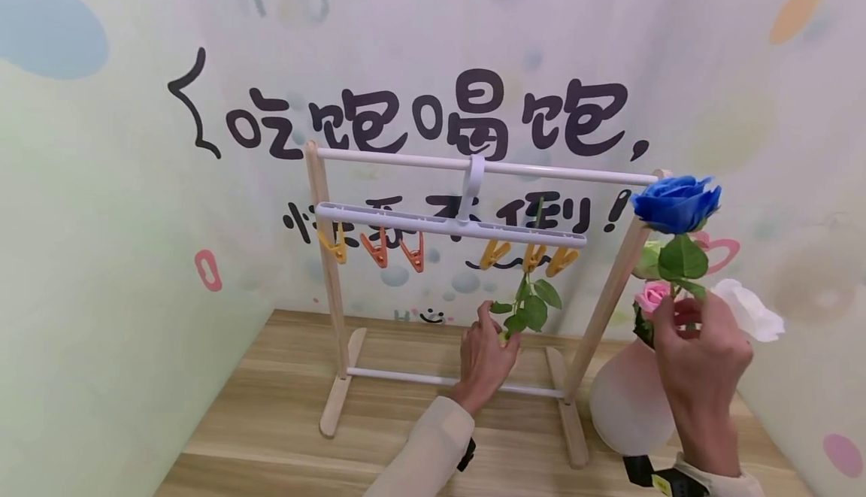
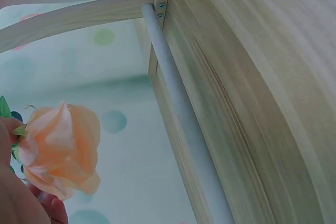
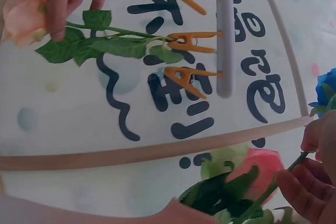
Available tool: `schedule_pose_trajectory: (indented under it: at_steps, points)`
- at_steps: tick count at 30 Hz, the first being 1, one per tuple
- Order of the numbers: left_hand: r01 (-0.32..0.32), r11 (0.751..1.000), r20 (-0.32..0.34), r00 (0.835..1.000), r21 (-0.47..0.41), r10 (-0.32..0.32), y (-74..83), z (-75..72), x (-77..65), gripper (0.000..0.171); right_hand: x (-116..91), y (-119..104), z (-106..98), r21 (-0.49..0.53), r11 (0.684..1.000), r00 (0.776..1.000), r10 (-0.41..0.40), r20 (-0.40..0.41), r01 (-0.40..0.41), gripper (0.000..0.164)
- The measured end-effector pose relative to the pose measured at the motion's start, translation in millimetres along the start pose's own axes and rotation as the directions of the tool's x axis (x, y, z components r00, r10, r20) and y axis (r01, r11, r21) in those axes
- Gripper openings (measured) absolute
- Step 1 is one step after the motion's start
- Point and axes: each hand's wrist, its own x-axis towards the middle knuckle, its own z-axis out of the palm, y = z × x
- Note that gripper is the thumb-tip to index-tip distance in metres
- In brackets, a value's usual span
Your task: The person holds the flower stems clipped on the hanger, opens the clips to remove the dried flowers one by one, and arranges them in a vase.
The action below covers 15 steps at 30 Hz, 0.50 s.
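A peach rose point(image 2: 63, 148) hangs head down, its leafy stem in a yellow-orange clip point(image 1: 533, 258) on the white clip hanger point(image 1: 419, 220). My left hand point(image 1: 489, 354) pinches this rose just behind its bloom, as the left wrist view shows. At the right, my right hand point(image 1: 707, 362) grips the green stem of a blue rose point(image 1: 676, 204), held upright with its bloom above the fingers. Under that hand stands a pale round vase point(image 1: 629, 407) with a pink rose point(image 1: 652, 298) and a white flower point(image 1: 754, 313). Its opening is partly hidden.
The hanger hooks over the top rail point(image 1: 568, 172) of a wooden rack point(image 1: 326, 279) on the wood-grain table point(image 1: 257, 407). Further clips, orange ones point(image 1: 413, 253) and yellow ones, hang along it. A lower rail point(image 1: 406, 377) joins the feet. Behind is a printed wall point(image 1: 169, 219).
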Motion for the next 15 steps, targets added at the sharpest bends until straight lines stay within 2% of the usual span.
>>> schedule_pose_trajectory:
  at_steps: [3,8,15]
  points:
    - [0.005,1.0,0.024,1.0,0.011,-0.006,-1.5,-0.2,0.0,0.063,-7.4,6.6,-1.2,-0.033,0.999,0.999,0.012,0.041,-0.011,0.027]
    - [-0.006,1.0,0.045,0.999,0.018,0.005,-3.2,-2.3,0.5,0.061,-16.7,11.6,-1.3,-0.046,0.998,0.997,0.049,0.059,-0.046,0.028]
    - [-0.024,0.999,0.042,0.999,0.024,0.023,-4.8,-5.1,2.4,0.061,-13.1,15.2,1.5,-0.039,0.998,0.997,0.048,0.06,-0.046,0.027]
